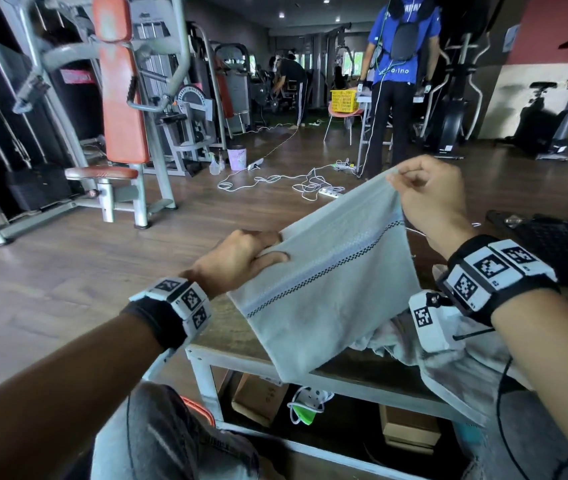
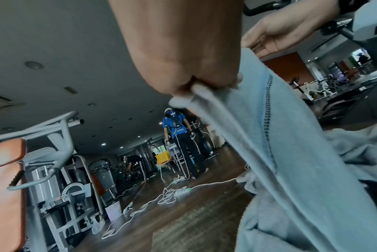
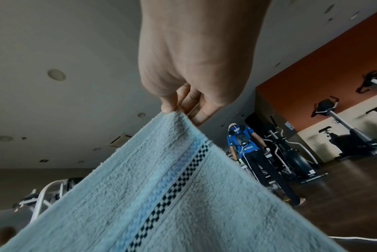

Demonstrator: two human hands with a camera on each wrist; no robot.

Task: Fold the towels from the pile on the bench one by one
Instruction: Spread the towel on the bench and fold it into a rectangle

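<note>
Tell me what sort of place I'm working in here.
Most likely a gym: a weight machine with orange pads stands to the left, exercise bikes line the far wall, and the pale blue towel is held over a wooden bench.

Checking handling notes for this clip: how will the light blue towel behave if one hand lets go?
Probably floppy: the towel sags between the left hand and right hand. Likely light, since fingertip pinches hold it. Its looped pile looks grippy, not slippery.

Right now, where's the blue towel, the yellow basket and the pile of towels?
blue towel (image 1: 327, 299), head view, middle of cloth.
yellow basket (image 1: 344, 100), head view, front wall.
pile of towels (image 1: 410, 344), head view, crumpled top.
</note>
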